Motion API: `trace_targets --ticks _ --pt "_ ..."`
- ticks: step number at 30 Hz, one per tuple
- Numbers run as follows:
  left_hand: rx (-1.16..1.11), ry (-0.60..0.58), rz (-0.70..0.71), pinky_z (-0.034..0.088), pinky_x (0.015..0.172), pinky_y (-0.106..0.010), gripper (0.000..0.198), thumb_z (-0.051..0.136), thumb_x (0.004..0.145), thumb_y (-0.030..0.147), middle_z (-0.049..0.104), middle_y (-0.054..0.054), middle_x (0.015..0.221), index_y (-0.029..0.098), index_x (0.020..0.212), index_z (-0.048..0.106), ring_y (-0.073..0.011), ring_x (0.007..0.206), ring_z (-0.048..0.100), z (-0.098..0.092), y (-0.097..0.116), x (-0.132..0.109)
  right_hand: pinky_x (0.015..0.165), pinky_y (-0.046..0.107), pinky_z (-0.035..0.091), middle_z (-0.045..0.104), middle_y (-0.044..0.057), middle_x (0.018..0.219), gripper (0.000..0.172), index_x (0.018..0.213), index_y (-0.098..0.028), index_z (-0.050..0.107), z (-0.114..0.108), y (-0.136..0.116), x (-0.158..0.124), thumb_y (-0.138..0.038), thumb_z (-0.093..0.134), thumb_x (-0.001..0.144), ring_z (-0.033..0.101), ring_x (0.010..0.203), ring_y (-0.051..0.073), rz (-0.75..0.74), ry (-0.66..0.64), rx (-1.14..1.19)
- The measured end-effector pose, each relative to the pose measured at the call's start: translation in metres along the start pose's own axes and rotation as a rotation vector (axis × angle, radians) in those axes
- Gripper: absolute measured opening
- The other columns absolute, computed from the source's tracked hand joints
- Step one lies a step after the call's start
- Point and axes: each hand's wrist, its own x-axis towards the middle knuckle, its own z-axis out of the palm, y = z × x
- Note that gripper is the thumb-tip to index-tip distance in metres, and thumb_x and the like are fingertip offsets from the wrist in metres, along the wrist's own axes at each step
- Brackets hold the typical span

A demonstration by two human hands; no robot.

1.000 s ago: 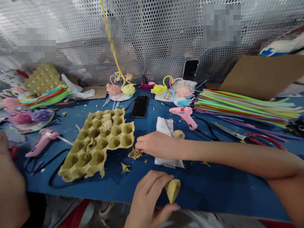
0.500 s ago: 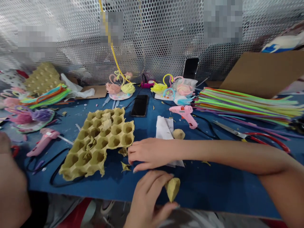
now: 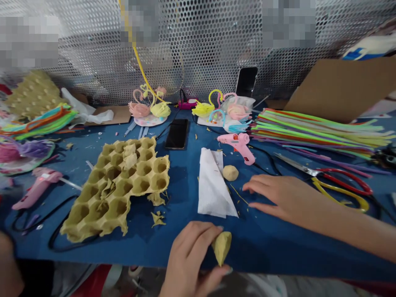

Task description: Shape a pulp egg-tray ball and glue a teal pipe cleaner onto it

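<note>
Left hand: grasping a small folded cup of tan pulp; the hand (image 3: 188, 253) pinches it between fingertips and thumb.
Pulp cup: located over the near edge of the tabletop (image 3: 182, 181), around its middle; pointed end down, toward the thumb (image 3: 222, 248).
Right hand: released; the hand (image 3: 280, 196), fingers spread, is between the round tan piece (image 3: 230, 173) and the scissors (image 3: 297, 165), with no object in its fingers.
Egg tray: lies near the left part of the near edge; the tray (image 3: 126, 187) has a notch with ragged edges in its near right corner.
White sheet: folded; the sheet (image 3: 213, 189) lies mid-tabletop, the round piece just beside it.
Done: judged from the notch, some cups are off the tray; one shaped cup is in the left hand.
Left: most of the tray's cups remain joined. Loose scraps (image 3: 158, 218) lie beside the notch, not cleared. From where I stand, work looks partway through.
Change, right hand: one second ago it was at the scraps, across the white sheet; now it is well to the right, and the sheet is uncovered.
Change, scraps: the larger one now sits closer against the tray.
Change, left hand: none apparent; same grasp, same cup.
</note>
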Motion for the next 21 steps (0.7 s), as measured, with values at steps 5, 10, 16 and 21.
trace_targets --ticks 5,10,16,21 --pt "-0.003 -0.025 -0.058 0.057 0.088 -0.035 0.046 0.059 0.096 0.049 0.069 -0.013 0.115 0.02 0.132 0.057 -0.0248 0.103 0.067 0.001 0.005 0.001 0.073 0.034 0.053 0.068 0.008 0.114 0.021 0.116 -0.024 0.063 0.026 -0.003 -0.029 -0.032 0.055 0.098 0.069 0.095 0.024 0.068 0.037 0.035" --pt "0.009 -0.018 -0.074 0.056 0.088 -0.035 0.043 0.061 0.096 0.047 0.07 -0.012 0.115 0.021 0.13 0.059 -0.0241 0.103 0.067 0.001 0.01 0.004 0.071 0.032 0.05 0.064 0.005 0.096 0.018 0.092 -0.024 0.06 0.023 -0.005 -0.025 -0.027 0.046 0.102 0.065 0.081 0.02 0.099 -0.041 0.219" --pt "0.027 -0.011 -0.104 0.055 0.091 -0.034 0.041 0.065 0.094 0.039 0.069 -0.01 0.118 0.023 0.131 0.057 -0.0232 0.106 0.067 0.003 0.011 0.003 0.078 0.034 0.051 0.066 0.006 0.107 0.016 0.104 -0.025 0.064 0.004 0.001 -0.025 -0.036 0.053 0.1 0.067 0.091 0.022 0.072 -0.086 0.278" --pt "0.088 0.033 -0.142 0.057 0.091 -0.035 0.041 0.067 0.093 0.031 0.068 -0.01 0.118 0.023 0.132 0.057 -0.0235 0.108 0.067 0.006 0.008 0.003 0.074 0.033 0.05 0.068 0.004 0.104 0.016 0.099 -0.028 0.069 -0.001 0.005 -0.032 -0.028 0.053 0.099 0.069 0.091 0.022 0.059 -0.18 0.245"
